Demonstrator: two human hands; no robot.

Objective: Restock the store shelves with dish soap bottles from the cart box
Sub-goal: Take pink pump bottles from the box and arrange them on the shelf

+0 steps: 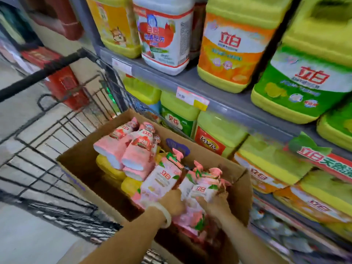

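An open cardboard box (80,162) sits in a black wire cart (49,130). It holds several pink dish soap bottles (133,149) lying on their sides, with yellow bottles (110,168) beneath them. My left hand (172,201), with a pale bangle on the wrist, grips the base of a pink-and-white bottle (162,178) at the box's near right. My right hand (214,203) grips a second pink-and-white bottle (204,187) beside it. Both bottles are tilted with their caps pointing away from me.
Grey store shelves (219,96) rise to the right, packed with large yellow, orange, green and white detergent jugs (234,44). Price tags (192,98) hang on the shelf edge. The cart handle (42,71) runs across the left. Red boxes (66,86) stand on the floor beyond.
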